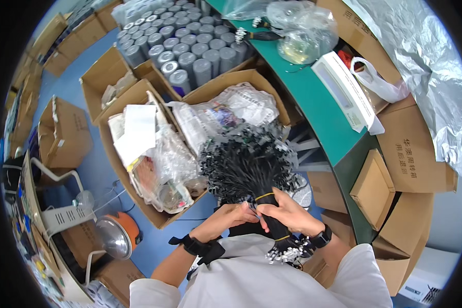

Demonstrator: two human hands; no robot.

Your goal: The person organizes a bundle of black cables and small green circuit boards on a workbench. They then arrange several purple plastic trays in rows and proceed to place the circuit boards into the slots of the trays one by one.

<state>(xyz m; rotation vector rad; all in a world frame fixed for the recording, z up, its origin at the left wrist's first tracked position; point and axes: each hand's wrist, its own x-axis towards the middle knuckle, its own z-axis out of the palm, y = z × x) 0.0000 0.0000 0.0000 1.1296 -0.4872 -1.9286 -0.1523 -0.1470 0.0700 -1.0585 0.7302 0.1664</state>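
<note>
Here, a bundle of black cables is held off the left edge of the surface.
In the head view, it tilts before the white shirt; the right hand wraps it by the upper yellow band, the left hand sits just beside, drawn narrow, whether pinching anything I can't tell. Handling the banded neck looks like the step in hand; the next move calls for a secure right-hand grip.

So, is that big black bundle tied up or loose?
Tied up: the black bundle has two yellow bands around it. Its bushy far end fans out, though.
</note>
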